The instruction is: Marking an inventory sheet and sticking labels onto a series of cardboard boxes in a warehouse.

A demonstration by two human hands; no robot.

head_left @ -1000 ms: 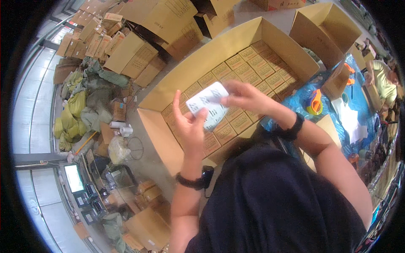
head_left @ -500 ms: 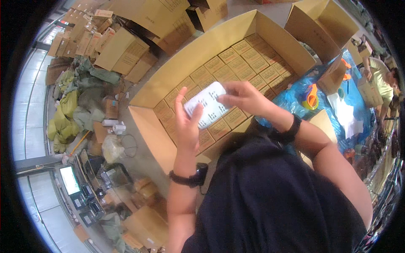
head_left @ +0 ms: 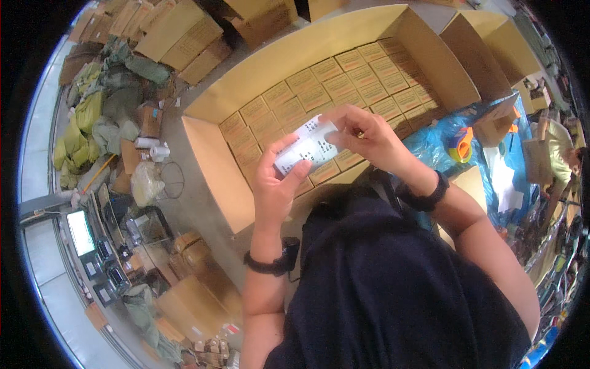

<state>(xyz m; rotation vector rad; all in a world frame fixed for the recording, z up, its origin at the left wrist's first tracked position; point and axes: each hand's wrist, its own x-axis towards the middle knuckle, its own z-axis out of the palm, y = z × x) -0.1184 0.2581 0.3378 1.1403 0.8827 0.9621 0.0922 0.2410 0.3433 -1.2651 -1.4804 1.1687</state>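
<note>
Sacks [head_left: 84, 135]: yellow-green heap, upper left; outlines merge with grey bundles.
Screen [head_left: 80, 232]: lit, far left; content washed out.
Large carton [head_left: 218, 175]: open, centre; lower edge hidden behind the person's body.
Small boxes [head_left: 313, 97]: rows inside the carton, partly covered by hands and sheet.
Left hand [head_left: 275, 178]: grasping the sheet's left end, thumb in front, other fingertips partly concealed.
White printed sheet [head_left: 310, 147]: frame centre, between both hands, above the boxes; print indistinct.
Right hand [head_left: 372, 141]: thumb and forefinger pinching the sheet's right end; tips blurred.
Co-worker [head_left: 558, 147]: right rim, distorted.
</note>
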